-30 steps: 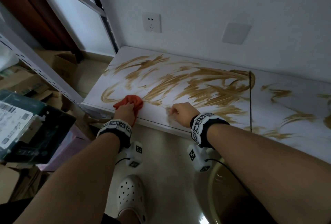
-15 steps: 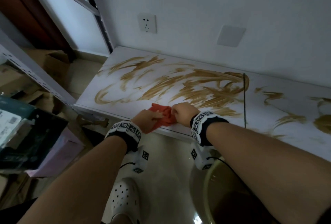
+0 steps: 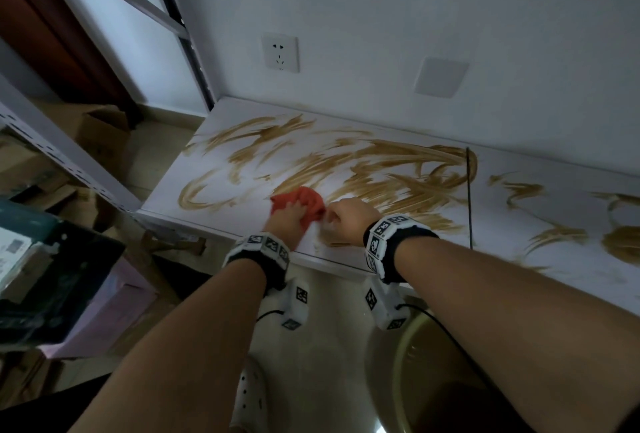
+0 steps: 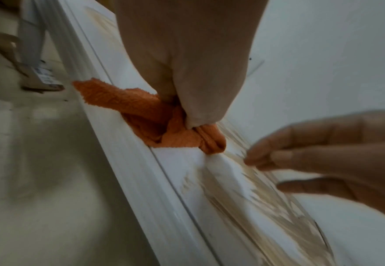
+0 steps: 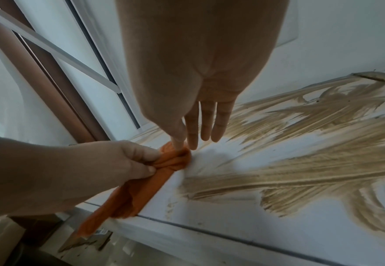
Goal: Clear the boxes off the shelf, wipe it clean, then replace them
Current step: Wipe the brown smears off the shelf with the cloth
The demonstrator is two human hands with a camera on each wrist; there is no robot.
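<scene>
Overhead, from the head camera, I see the white shelf (image 3: 242, 169) streaked with brown smears (image 3: 381, 169), and the orange cloth (image 3: 301, 198) lies bunched on it near its front edge. My left hand (image 3: 287, 217) presses on the cloth's near side, while my right hand (image 3: 349, 216) sits just to the right of the cloth, knuckles up and fingers curled under. A wall socket (image 3: 280, 53) is on the wall behind the shelf, and cardboard boxes (image 3: 104, 131) lie on the floor to the shelf's left. From the left wrist camera, the left hand (image 4: 187, 72) grips the cloth (image 4: 155, 118), fingers closed round a twisted fold at the shelf's edge (image 4: 141, 162), and the right hand (image 4: 323, 162) hovers just beside the cloth. From the right wrist camera, the right hand (image 5: 198, 90) points down with straight fingers, its thumb touching the cloth (image 5: 164, 165), which the left hand (image 5: 84, 171) pinches; a tail of cloth hangs over the shelf's front.
</scene>
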